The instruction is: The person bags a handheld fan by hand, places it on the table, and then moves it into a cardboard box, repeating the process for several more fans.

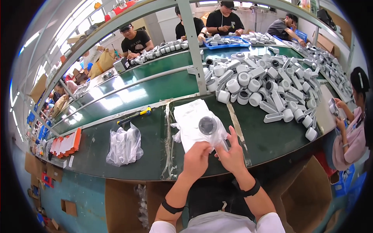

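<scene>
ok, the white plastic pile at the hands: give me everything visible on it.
The pile of thin, white plastic sheets or bags looks soft and wrinkled, with uneven edges that suggest several layers. It lies flat on the dark green tabletop. A dark grey, disc-shaped part shows toward its right side; whether on or inside the film, I can't tell. The left hand and right hand meet at its near right corner, seemingly touching the film; their grip is unclear.
</scene>
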Demonstrator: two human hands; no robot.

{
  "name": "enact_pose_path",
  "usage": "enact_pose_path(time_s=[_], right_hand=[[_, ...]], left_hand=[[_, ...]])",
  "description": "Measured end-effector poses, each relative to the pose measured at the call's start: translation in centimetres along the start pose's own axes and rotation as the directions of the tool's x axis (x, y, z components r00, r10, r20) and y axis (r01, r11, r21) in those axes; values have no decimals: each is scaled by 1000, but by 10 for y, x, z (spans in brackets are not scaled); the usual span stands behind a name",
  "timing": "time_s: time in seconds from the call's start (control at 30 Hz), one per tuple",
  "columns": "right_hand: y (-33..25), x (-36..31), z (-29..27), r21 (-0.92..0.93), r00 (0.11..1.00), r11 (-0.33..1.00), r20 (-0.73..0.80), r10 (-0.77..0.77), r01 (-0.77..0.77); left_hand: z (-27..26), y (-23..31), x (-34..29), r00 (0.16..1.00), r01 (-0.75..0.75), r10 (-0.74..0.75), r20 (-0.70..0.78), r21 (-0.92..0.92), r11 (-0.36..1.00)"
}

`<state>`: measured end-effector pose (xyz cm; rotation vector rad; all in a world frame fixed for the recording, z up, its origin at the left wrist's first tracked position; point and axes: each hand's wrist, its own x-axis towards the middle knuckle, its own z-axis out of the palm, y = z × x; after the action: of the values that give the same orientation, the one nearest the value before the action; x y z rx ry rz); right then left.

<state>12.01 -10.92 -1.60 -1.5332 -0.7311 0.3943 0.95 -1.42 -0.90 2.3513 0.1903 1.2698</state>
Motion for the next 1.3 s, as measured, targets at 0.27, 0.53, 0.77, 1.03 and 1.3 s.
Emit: enact_pose_path(time_s=[0.27, 0.53, 0.77, 1.03, 1.3], right_hand=[[14, 15, 5, 353, 998, 934, 12, 60, -61], [-1, 4, 7, 306, 998, 951, -42, 43, -28], [-8, -8, 32, -4, 973, 981, -120, -195, 196], [-16, -2, 14, -321, 906, 880, -124, -404, 349], [-1, -34, 11, -159, 795, 790, 278, -540, 592]], left_hand=[[5, 11, -7, 951, 308, -272, 145, -459, 833], [-7, 4, -21, 854, 354, -511, 93, -825, 441], [7, 28, -18, 541, 553, -658, 524, -811, -192], [-14, 14, -15, 608, 398, -724, 325, -914, -76], [-72, -17, -44, 568, 284, -819, 79, -953, 105]])
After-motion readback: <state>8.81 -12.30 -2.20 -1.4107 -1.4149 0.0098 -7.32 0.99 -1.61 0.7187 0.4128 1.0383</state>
